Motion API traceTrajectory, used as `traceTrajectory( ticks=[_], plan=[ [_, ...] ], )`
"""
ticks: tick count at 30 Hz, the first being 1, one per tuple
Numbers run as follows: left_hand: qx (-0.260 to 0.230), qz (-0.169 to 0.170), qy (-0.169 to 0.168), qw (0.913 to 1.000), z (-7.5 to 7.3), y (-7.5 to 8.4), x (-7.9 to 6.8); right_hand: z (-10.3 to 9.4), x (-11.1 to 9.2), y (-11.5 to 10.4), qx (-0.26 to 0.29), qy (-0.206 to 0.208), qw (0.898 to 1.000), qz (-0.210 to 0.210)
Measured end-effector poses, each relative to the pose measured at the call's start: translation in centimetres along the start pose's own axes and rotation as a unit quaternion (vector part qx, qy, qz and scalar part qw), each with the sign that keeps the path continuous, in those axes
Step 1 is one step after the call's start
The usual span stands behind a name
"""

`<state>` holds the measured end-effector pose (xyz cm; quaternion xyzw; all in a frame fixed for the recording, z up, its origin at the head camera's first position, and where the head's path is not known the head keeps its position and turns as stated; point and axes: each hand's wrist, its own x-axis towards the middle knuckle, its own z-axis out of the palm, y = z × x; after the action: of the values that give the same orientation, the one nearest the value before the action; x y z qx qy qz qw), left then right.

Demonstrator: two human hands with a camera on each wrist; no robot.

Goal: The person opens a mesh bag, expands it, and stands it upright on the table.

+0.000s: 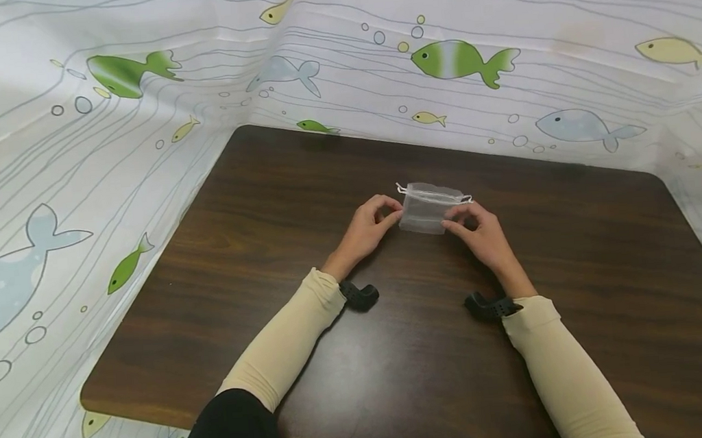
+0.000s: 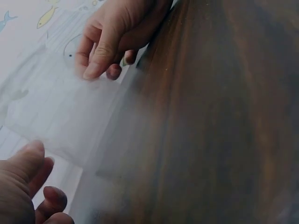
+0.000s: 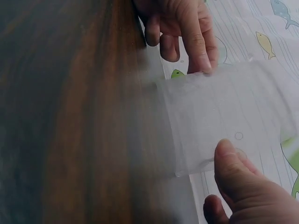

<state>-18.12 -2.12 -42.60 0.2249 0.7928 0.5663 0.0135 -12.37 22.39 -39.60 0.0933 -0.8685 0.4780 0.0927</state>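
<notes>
A small sheer white drawstring pouch (image 1: 424, 208) is held up between both hands above the dark table, with white cord loops sticking out at its two upper corners. My left hand (image 1: 365, 226) pinches its left edge between thumb and fingertips. On the opposite edge, my right hand (image 1: 481, 233) pinches the fabric the same way. Seen from the right wrist, the pouch (image 3: 224, 112) is stretched flat, and the table edge and fish print show through it. The left wrist view has the right hand (image 2: 110, 42) gripping the far side of the see-through fabric.
The dark wood-grain table (image 1: 251, 206) spreads under both arms. A white curtain (image 1: 351, 61) printed with fish and wavy lines rises along its back and sides. Black straps (image 1: 360, 296) sit on both wrists, over cream sleeves (image 1: 292, 340).
</notes>
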Motion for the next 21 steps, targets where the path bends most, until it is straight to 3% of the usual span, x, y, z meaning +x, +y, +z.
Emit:
traceTrajectory(
  ticks=[5,12,21],
  plan=[
    [-0.003,0.007,0.004,1.0000,0.06,0.06,-0.06,0.22,-0.03,0.16,0.009,0.016,1.000,-0.016],
    [-0.003,-0.006,-0.005,1.0000,-0.28,-0.09,-0.13,0.09,0.05,0.38,0.022,0.001,1.000,-0.012],
    [-0.007,-0.006,-0.028,0.9996,-0.43,-0.24,-0.29,-0.56,-0.06,0.19,0.028,-0.023,0.999,0.021]
  ],
)
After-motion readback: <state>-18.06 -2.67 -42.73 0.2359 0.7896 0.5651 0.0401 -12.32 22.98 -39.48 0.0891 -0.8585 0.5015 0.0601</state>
